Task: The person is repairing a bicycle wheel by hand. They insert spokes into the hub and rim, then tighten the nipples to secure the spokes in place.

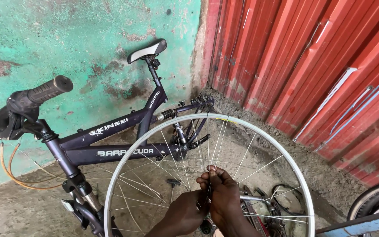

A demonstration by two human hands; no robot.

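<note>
A bare silver wheel rim [259,134] with thin spokes stands upright in front of me, without a tyre. My right hand [223,193] pinches a spoke [210,182] near the wheel's middle, fingers closed around it. My left hand [185,213] sits just below and left of it, gripping the spokes close to the hub [206,227], which is mostly hidden by both hands.
A dark purple bicycle frame [110,140] with saddle [147,50] and handlebar grip [49,89] leans on a green wall behind the wheel. A red corrugated metal shutter [312,66] fills the right. Another wheel [373,204] shows at lower right. Rough concrete floor.
</note>
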